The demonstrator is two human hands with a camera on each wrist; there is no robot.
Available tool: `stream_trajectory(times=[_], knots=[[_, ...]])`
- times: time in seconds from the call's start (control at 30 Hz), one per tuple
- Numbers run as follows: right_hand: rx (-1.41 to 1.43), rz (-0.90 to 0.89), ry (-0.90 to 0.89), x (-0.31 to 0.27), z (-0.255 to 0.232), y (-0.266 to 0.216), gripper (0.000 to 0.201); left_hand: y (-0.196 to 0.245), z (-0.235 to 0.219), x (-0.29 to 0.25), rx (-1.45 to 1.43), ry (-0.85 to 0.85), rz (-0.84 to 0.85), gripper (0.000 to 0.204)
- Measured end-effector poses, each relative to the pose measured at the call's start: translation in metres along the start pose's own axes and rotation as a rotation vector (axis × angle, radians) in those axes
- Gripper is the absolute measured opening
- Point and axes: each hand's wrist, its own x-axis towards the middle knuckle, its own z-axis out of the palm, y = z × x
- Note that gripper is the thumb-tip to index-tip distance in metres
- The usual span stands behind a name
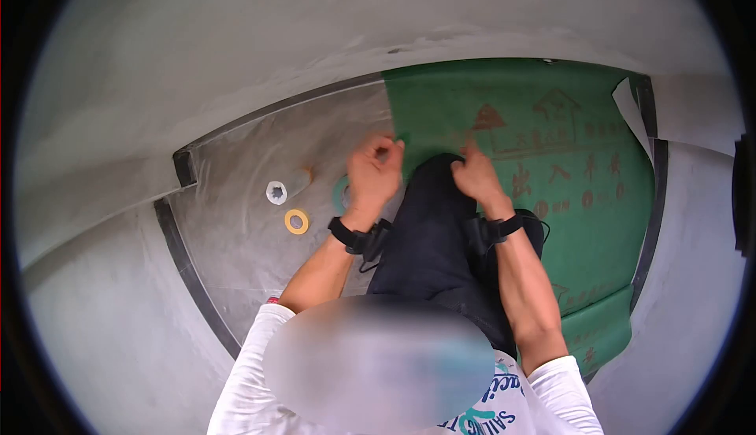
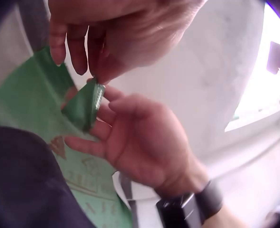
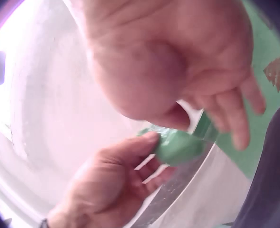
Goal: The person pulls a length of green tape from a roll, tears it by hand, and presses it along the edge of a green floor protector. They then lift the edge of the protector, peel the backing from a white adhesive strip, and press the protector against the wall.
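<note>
Both your hands pinch the green sheet's corner.
Your left hand (image 1: 372, 169) and right hand (image 1: 475, 174) grip the green sheet (image 1: 551, 159) at its upper left corner, fingers curled tight; tape rolls (image 1: 297, 221) lie left.

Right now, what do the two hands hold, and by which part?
Both the left hand and right hand pinch the green sheet at its lifted edge.
</note>
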Motion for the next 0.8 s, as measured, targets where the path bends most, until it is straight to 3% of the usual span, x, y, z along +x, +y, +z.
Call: stream_trajectory(times=[0.07, 0.1, 0.13, 0.17, 0.23, 0.37, 0.43, 0.47, 0.53, 0.57, 0.63, 0.8], knots=[[0.244, -0.025, -0.006, 0.008, -0.013, 0.026, 0.069, -0.002, -0.02, 0.035, 0.03, 0.065, -0.068, 0.009], [0.409, 0.022, -0.063, 0.002, -0.019, 0.03, 0.069, -0.021, -0.025, 0.053, -0.177, 0.003, -0.18, 0.011], [0.41, 0.034, -0.062, -0.004, -0.023, 0.031, 0.069, -0.039, -0.025, 0.069, -0.386, -0.062, -0.29, 0.013], [0.431, -0.008, -0.057, -0.007, -0.028, 0.03, 0.066, -0.055, -0.021, 0.086, -0.388, -0.071, -0.286, 0.013], [0.459, -0.045, -0.051, -0.015, -0.028, 0.035, 0.064, -0.089, -0.014, 0.113, -0.673, -0.01, -0.467, 0.019], [0.571, -0.028, -0.109, -0.043, -0.024, 0.064, 0.064, -0.147, 0.017, 0.161, -0.749, 0.086, -0.556, 0.016], [0.651, 0.072, -0.141, -0.063, -0.032, 0.068, 0.063, -0.18, 0.027, 0.185, -0.767, 0.171, -0.618, 0.037], [0.653, 0.075, -0.136, -0.071, -0.033, 0.075, 0.063, -0.18, 0.034, 0.189, -0.765, 0.165, -0.619, 0.037], [0.786, 0.166, -0.123, -0.083, -0.039, 0.091, 0.061, -0.171, 0.052, 0.194, -0.806, 0.396, -0.613, 0.042], [0.787, 0.168, -0.119, -0.086, -0.044, 0.095, 0.061, -0.166, 0.059, 0.195, -0.804, 0.392, -0.614, 0.042], [0.829, 0.235, -0.09, -0.09, -0.054, 0.102, 0.06, -0.157, 0.07, 0.192, -0.855, 0.571, -0.598, 0.026], [0.854, 0.273, -0.057, -0.085, -0.056, 0.114, 0.059, -0.163, 0.083, 0.199, -0.843, 0.642, -0.527, 0.037]])
